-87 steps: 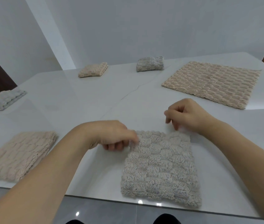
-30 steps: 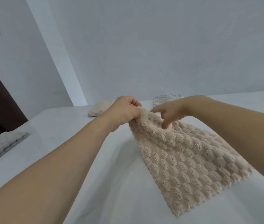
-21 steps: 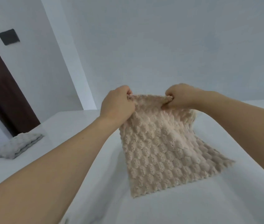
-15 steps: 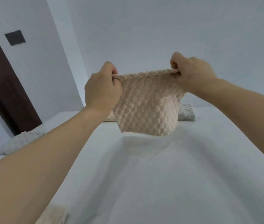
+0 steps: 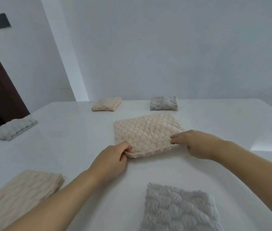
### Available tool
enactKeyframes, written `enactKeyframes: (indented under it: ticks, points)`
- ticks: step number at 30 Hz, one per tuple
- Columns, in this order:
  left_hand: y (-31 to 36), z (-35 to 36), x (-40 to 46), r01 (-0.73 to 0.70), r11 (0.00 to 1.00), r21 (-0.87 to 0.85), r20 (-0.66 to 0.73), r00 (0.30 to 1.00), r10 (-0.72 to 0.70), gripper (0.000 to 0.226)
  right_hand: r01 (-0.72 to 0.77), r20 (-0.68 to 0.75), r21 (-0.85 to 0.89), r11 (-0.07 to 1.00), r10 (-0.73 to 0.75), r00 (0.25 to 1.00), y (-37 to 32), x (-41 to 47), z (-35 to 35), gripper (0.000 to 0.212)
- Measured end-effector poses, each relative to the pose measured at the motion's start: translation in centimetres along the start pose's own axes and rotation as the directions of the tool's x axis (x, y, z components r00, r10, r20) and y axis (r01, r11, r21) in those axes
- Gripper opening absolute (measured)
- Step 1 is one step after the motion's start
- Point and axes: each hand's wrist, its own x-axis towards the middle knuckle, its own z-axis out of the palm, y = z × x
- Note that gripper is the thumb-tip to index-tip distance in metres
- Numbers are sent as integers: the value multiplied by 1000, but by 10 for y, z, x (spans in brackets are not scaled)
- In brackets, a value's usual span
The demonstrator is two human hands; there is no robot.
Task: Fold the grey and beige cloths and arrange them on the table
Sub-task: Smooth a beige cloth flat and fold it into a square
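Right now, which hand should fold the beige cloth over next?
Probably the left hand: it pinches the near-left corner of the beige cloth, where the folded edge is lifted. The right hand grips the right edge.

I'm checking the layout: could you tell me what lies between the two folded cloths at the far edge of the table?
Only bare white table lies between the far beige cloth and far grey cloth, in the head view.

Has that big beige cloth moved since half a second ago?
Yes. The beige cloth came down from mid-air onto the table, folded, in front of the small grey cloth.
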Motion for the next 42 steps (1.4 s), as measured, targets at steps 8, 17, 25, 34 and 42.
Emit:
enactKeyframes:
  ticks: [8, 17, 25, 34, 42]
  points:
    - [13, 2, -28, -33, 998, 60, 24, 999, 31, 43, 36, -13, 27, 999, -36, 999, -9, -51, 22, 65]
    - [20, -12, 13, 14, 1000, -20, -112, 994, -17, 34, -65, -160, 149, 987, 89, 983, 5, 6, -17, 47]
    - [32, 20, 125, 61, 998, -26, -34, 998, -62, 45, -115, -114, 180, 977, 137, 984, 8, 106, -1, 51]
    - [0, 67, 159, 132, 950, 283, 182, 965, -189, 59, -241, -24, 73, 968, 244, 970, 33, 146, 52, 56]
    - [1, 65, 159, 143, 946, 291, 190, 960, -204, 58, -249, -7, 61, 967, 250, 968, 34, 149, 51, 56]
